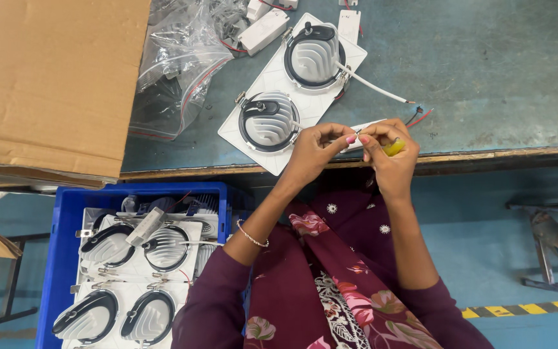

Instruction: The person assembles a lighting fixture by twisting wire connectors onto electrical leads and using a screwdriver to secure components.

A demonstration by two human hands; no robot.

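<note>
White wire [351,137] pinched by both hands; blue crate [59,258] holds twin light fittings [140,249].

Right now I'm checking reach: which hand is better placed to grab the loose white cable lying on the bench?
Right hand, probably: the white cable ends just beyond it; the left hand sits farther away.

Desk [498,58]: right half bare, open passage from the far edge down to the front lip. Only a white cable [372,85] and red and black wire ends [419,116] cross it near the middle.

Centre blocked by the white twin-lamp fitting [292,87], lying diagonally, its near corner overhanging the front edge.

Left blocked: cardboard box [53,84], with crumpled plastic bags [175,64] packed between box and fitting.

Below desk, left: blue crate [66,220] filled with fittings.
</note>
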